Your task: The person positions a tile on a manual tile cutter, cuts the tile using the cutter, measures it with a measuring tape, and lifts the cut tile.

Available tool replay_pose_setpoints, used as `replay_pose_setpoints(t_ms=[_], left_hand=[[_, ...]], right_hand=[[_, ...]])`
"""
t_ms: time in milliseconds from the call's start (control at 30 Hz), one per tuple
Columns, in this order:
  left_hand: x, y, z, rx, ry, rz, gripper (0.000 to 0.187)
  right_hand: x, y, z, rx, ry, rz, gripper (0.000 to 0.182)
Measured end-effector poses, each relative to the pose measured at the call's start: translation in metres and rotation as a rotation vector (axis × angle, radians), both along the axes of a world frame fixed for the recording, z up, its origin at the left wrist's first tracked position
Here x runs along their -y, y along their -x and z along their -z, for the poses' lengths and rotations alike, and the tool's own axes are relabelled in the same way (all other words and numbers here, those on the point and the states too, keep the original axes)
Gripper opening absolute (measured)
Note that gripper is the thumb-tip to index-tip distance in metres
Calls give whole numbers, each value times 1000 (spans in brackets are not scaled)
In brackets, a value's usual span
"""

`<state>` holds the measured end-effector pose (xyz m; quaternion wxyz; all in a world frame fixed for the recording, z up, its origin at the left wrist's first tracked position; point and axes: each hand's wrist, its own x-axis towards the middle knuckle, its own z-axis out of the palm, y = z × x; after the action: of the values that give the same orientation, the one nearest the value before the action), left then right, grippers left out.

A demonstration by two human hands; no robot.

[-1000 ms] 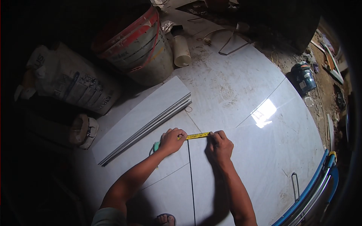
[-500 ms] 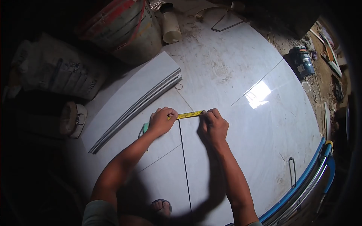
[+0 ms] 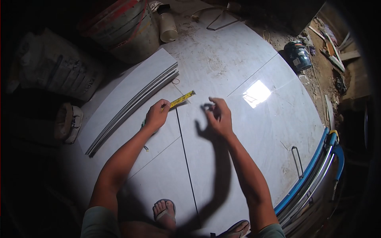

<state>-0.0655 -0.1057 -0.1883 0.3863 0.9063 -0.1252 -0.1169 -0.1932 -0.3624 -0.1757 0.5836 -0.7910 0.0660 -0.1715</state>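
My left hand (image 3: pixel 157 116) is closed on a tape measure; its yellow blade (image 3: pixel 181 100) sticks out to the upper right, with the free end raised off the floor. Only a bit of the green case shows beside my palm. My right hand (image 3: pixel 220 118) hovers to the right of the blade's end, apart from it, fingers curled loosely and spread, holding nothing. Below both hands lies the pale tiled floor (image 3: pixel 254 158), where a dark joint runs down between my arms. To the left of my left hand rests a stack of long cut tile strips (image 3: pixel 135 95).
A large bucket (image 3: pixel 131 35), a clear container (image 3: pixel 168 29) and filled sacks (image 3: pixel 59 67) stand at the upper left. A small open bag (image 3: pixel 69 123) is lower. On the right are a dark blue pail (image 3: pixel 297 55) and a blue tile cutter (image 3: pixel 307 178).
My right hand has let go of the tape's end and opened. The blade now tilts up to the right. The whole view has shifted slightly, showing more of my feet.
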Motion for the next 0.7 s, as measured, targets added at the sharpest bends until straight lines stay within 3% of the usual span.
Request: replay_pose_setpoints(t_ms=[33, 67, 100, 133, 233, 333, 433, 533, 700], left_hand=[[-5, 1, -1, -24, 51, 0, 21], [-9, 4, -4, -50, 131, 13, 19], [-13, 8, -8, -127, 192, -10, 18], [-17, 12, -13, -204, 252, -28, 18], [-26, 25, -32, -368, 380, -25, 18], [-35, 36, -45, -433, 429, 11, 17], [-34, 48, -59, -470, 528, 50, 16], [-28, 55, -74, -493, 616, 60, 14], [-20, 65, -97, -569, 748, 72, 13]], right_hand=[[-3, 18, -10, 15, 54, -30, 44], [0, 43, -5, 106, 444, -92, 49], [-4, 80, -14, -51, 412, -196, 55], [-4, 115, -18, -49, 448, -326, 64], [-5, 237, -27, -184, 730, -831, 81], [-7, 346, -37, -307, 680, -1202, 92], [-12, 401, -36, -408, 777, -1180, 89], [-19, 411, -22, -326, 804, -1026, 83], [-19, 419, -13, -196, 854, -983, 79]])
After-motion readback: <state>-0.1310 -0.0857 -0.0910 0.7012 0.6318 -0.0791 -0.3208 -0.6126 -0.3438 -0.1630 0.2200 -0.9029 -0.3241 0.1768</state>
